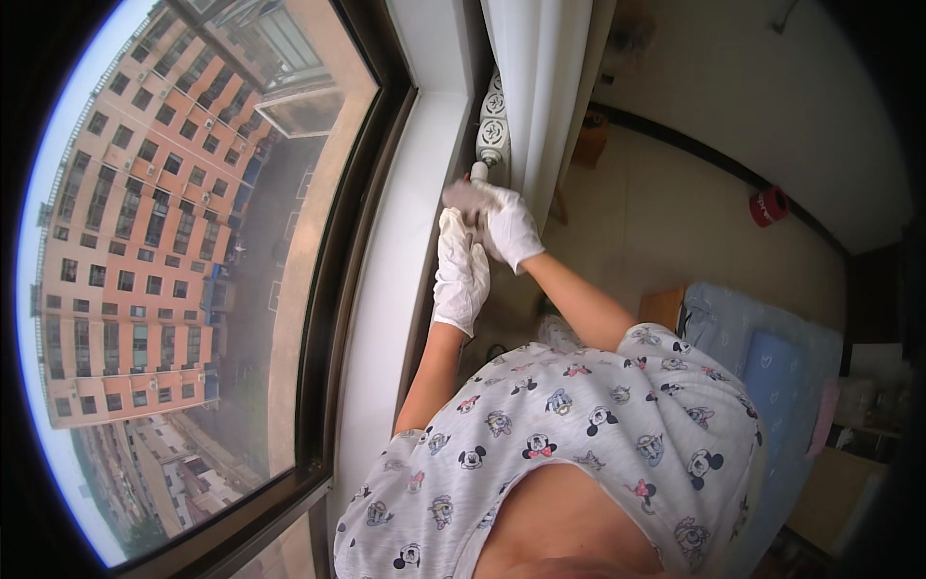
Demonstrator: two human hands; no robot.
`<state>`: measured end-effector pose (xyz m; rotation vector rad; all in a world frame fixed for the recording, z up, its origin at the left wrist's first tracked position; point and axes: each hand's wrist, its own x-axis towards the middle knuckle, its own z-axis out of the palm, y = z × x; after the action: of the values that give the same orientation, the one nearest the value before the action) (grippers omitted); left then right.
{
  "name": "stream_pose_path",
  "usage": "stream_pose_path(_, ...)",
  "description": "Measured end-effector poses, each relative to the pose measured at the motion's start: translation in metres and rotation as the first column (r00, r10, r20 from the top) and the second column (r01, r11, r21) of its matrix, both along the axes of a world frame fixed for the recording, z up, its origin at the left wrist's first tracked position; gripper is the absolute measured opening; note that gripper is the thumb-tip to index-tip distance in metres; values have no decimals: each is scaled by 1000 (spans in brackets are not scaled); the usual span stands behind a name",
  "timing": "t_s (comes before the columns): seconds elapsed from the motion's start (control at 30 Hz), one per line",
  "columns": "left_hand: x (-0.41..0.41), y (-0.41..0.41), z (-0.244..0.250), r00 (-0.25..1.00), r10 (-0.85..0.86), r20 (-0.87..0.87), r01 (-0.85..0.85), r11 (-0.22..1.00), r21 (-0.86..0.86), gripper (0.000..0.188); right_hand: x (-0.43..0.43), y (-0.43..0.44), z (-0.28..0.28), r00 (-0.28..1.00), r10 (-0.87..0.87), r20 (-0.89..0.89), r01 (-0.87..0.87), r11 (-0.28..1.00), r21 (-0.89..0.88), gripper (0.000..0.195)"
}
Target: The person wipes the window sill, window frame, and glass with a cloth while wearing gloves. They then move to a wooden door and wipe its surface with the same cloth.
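Note:
My right hand (510, 226), in a white glove, closes around a greyish cloth (469, 201) that is blurred. Beside it, to the left, is my left hand (461, 279), gloved the same way, its fingers reaching up to the cloth's edge. Part of the cloth shows between its fingers and thumb, but its grip is unclear. Just beyond the cloth a white valve or pipe fitting (479, 171) joins the end of a white radiator (494, 134) with round patterned openings on top. The fingertips of my right hand are hidden.
A white windowsill (394, 239) runs along the left, beside a dark-framed window (354, 210). White curtains (539, 87) hang close to the radiator's right side. On the right are a red bin (767, 206) by the wall and a bed with blue bedding (774, 362).

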<state>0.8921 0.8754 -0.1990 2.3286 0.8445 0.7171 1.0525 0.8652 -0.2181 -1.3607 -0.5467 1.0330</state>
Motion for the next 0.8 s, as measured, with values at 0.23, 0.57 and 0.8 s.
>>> stream_pose_path(0.23, -9, -4, 9, 961, -81, -263, 90, 996, 23, 66, 70, 108, -56, 38, 224, 974, 89, 970, -227, 27)
stream_pose_path(0.57, -1, 13, -33, 936, -8, -352, 14, 1000, 13, 69, 236, 121, -145, -148, 518, 843, 251, 844, -474, 25)
stream_pose_path(0.8, -33, -1, -32, 879, -14, -477, -31, 996, -86, 68, 60, 51, -75, 3, 277, 961, -528, 816, -234, 39)
